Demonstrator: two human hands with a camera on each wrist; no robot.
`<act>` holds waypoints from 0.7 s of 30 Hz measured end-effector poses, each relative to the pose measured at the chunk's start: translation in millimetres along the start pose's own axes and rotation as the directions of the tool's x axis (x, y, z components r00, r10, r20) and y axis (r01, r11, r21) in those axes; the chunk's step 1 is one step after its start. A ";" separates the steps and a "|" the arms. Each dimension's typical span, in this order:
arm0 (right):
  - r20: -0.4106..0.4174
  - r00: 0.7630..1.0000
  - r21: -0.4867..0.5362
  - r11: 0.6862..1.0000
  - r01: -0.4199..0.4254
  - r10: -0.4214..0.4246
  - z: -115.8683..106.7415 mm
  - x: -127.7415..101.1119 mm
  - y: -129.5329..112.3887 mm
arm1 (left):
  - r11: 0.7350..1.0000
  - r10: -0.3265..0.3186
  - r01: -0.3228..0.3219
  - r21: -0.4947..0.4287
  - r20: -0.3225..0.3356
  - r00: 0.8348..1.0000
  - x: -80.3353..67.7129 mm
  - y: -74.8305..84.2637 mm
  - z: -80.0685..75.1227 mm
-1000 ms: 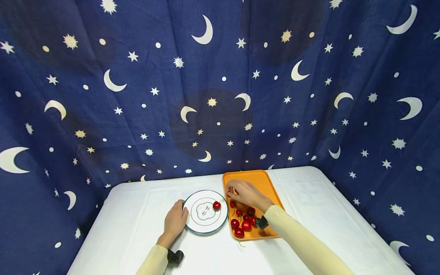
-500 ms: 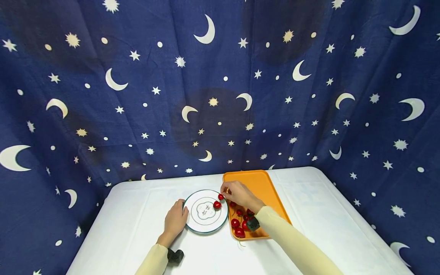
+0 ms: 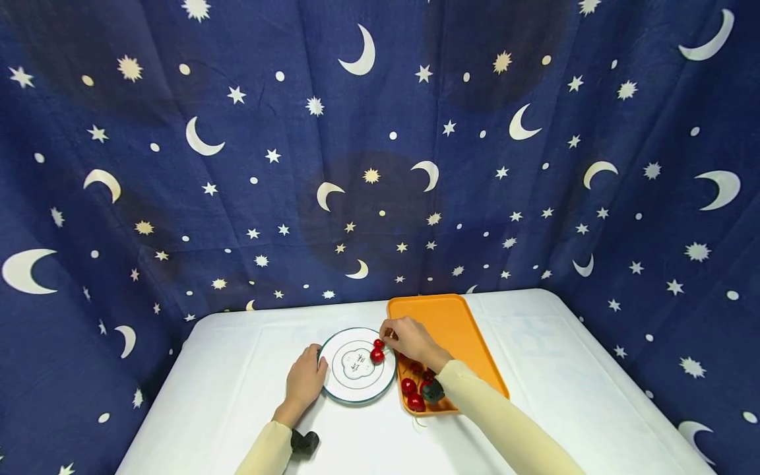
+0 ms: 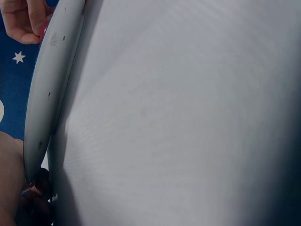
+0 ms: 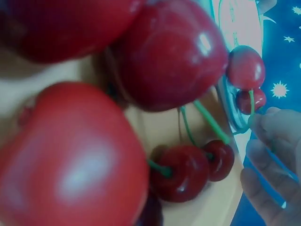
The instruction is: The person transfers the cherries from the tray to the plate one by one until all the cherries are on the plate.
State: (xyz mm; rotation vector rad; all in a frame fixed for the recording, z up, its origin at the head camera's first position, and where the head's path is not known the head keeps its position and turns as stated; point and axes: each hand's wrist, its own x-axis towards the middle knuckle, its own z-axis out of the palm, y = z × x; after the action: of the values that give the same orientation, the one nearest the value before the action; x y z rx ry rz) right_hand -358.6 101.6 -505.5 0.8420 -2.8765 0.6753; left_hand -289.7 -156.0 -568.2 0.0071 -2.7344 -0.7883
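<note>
My left hand [image 3: 305, 379] grips the left rim of a round white plate [image 3: 350, 392] with a dark green edge, thumb over the rim. Two red cherries lie at the plate's right side, a larger cherry [image 3: 377, 356] and a smaller cherry [image 3: 379, 344]. At the smaller one, the fingertips of my right hand [image 3: 410, 340] are curled close together by its upper right side and pinch it, apparently near the stem. The right wrist view has this cherry [image 5: 250, 101] just beyond the fingers. In the left wrist view, the plate [image 4: 51, 80] appears edge-on.
Right of the plate stands an orange tray [image 3: 442, 313]. Several cherries [image 3: 408, 386] are in its near part, partly hidden by my right arm and a black wrist device [image 3: 432, 391]. A white cloth [image 3: 237, 369] covers the table; a blue curtain [image 3: 267, 211] stands behind.
My right hand has carried the smaller cherry leftward from the tray to the plate and lowered it beside the larger one. My left hand stays on the rim.
</note>
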 end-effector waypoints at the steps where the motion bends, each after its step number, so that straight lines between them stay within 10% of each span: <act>1: 0.009 1.000 -0.002 1.000 -0.010 0.010 -0.1 -0.2 0.4 | 1.000 0.002 -0.002 -0.001 -0.002 1.000 -0.1 0.1 0.2; 21: 0.002 0.998 0.013 0.998 -0.065 0.065 -14.7 -22.3 31.5 | 1.000 0.006 -0.006 0.000 -0.009 1.000 -2.4 3.5 -1.6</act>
State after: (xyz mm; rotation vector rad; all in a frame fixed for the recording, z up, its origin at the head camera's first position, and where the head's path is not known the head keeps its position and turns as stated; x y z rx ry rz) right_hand -357.1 142.8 -508.7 0.7545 -2.9155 0.7003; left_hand -286.7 -153.7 -565.7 0.0029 -2.7250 -0.7842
